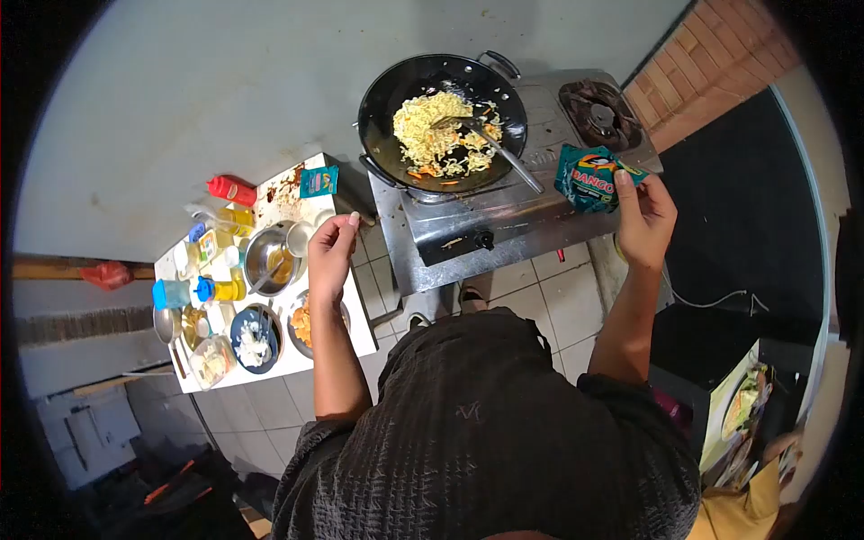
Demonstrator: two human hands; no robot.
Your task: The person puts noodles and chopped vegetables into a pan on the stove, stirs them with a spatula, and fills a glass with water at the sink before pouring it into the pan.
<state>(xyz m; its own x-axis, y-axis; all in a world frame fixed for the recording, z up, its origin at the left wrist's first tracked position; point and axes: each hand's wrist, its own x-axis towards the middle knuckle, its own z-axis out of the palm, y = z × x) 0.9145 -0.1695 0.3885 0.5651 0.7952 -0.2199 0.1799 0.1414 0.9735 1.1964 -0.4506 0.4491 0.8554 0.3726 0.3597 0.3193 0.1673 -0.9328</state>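
My right hand (646, 220) grips a green Bango sauce pouch (589, 180) by its upper right edge, over the right part of the stove. My left hand (333, 255) is raised between the side table and the stove, thumb and fingertips pinched together; whatever is between them is too small to make out. A black wok (378, 135) stands on the left burner. Inside it are yellow noodles (423, 126) with bits of orange and white. A metal spatula (513, 162) rests in the wok, its handle over the near right rim.
On the white side table (360, 333) are a red squeeze bottle (232, 190), another green packet (319, 182), a metal bowl (254, 263), a dark plate (240, 346) of white pieces and several containers. The gas stove (540, 216) has a bare right burner (601, 115).
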